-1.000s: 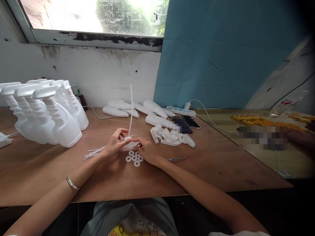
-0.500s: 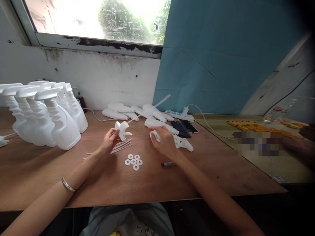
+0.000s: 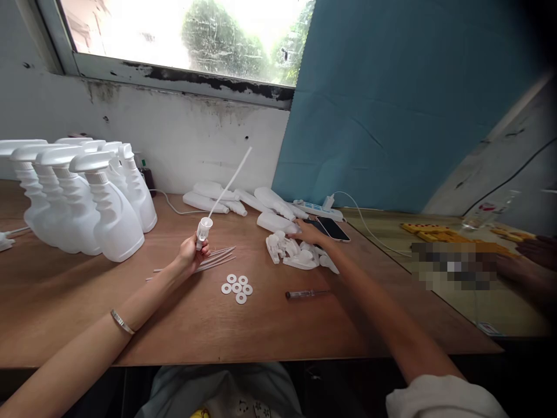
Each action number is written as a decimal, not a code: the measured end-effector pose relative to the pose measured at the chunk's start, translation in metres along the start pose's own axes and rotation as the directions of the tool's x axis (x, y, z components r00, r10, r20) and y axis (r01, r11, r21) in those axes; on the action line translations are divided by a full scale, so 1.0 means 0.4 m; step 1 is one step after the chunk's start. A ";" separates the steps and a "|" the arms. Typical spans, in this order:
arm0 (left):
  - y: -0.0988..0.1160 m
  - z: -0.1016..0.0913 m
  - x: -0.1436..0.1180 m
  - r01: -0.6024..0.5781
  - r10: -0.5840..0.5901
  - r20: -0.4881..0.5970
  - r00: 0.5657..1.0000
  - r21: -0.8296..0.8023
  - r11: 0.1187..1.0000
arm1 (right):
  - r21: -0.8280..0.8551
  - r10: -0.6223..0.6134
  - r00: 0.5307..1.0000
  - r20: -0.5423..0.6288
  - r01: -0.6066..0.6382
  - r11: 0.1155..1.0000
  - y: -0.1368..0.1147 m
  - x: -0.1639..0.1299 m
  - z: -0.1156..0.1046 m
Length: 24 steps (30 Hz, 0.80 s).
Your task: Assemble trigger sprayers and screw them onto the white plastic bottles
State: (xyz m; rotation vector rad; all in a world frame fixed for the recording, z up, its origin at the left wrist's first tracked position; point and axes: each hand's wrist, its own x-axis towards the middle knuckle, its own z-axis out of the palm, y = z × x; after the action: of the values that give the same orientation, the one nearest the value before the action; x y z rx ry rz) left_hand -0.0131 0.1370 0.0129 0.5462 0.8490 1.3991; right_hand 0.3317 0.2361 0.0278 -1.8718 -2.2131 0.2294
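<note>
In my left hand I hold a white trigger sprayer head with its long dip tube already fitted; the fingers are closed around the head, and the tube points up and to the right, above the wooden table. My right hand is stretched forward to the white bottles lying on their side near the blue board. The fingers rest flat and open on one of them, just beside the dark phone, and they grip nothing yet.

I judge that I am at the step between fitting the tube and joining the head to a bottle. The next move, I think, calls for closing the right hand on one lying bottle, bringing it near and standing it up, so that the tube can go straight into the neck.

Between my hands lie the loose sprayer parts, the small white washers, the spare tubes and a pen. The finished spray bottles stand at the left, well apart.
</note>
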 end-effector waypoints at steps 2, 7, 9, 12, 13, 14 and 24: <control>0.003 0.000 -0.002 0.002 -0.002 -0.005 1.000 -0.009 1.000 | 0.038 -0.017 1.000 -0.015 0.017 0.999 0.002 0.000 0.013; 0.005 -0.007 0.001 0.009 -0.010 -0.035 0.999 -0.014 1.000 | 0.191 -0.024 0.984 -0.178 0.058 0.980 0.006 -0.017 -0.013; 0.005 -0.010 0.005 0.001 -0.001 -0.054 0.999 -0.013 1.000 | 0.280 -0.029 0.958 -0.284 0.112 0.954 -0.001 -0.021 -0.044; 0.005 -0.015 0.010 -0.014 0.013 -0.085 0.996 -0.007 1.000 | 0.431 0.017 0.881 -0.472 0.214 0.877 -0.033 -0.013 -0.099; 0.005 -0.016 0.011 -0.017 0.017 -0.093 0.996 -0.004 1.000 | 0.481 0.052 0.847 -0.530 0.249 0.841 -0.050 -0.008 -0.118; 0.005 -0.017 0.012 -0.020 0.020 -0.097 0.995 0.000 1.000 | 0.524 0.089 0.811 -0.579 0.287 0.802 -0.069 -0.002 -0.137; 0.000 -0.022 0.013 -0.037 0.043 -0.092 0.995 0.060 0.998 | 0.647 0.290 0.586 -0.757 0.734 0.208 -0.268 -0.049 -0.214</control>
State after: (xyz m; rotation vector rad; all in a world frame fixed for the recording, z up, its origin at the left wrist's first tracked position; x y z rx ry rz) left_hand -0.0202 0.1408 0.0066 0.5483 0.9605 1.4491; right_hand 0.2569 0.1960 0.1372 -0.5390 -1.0850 0.4713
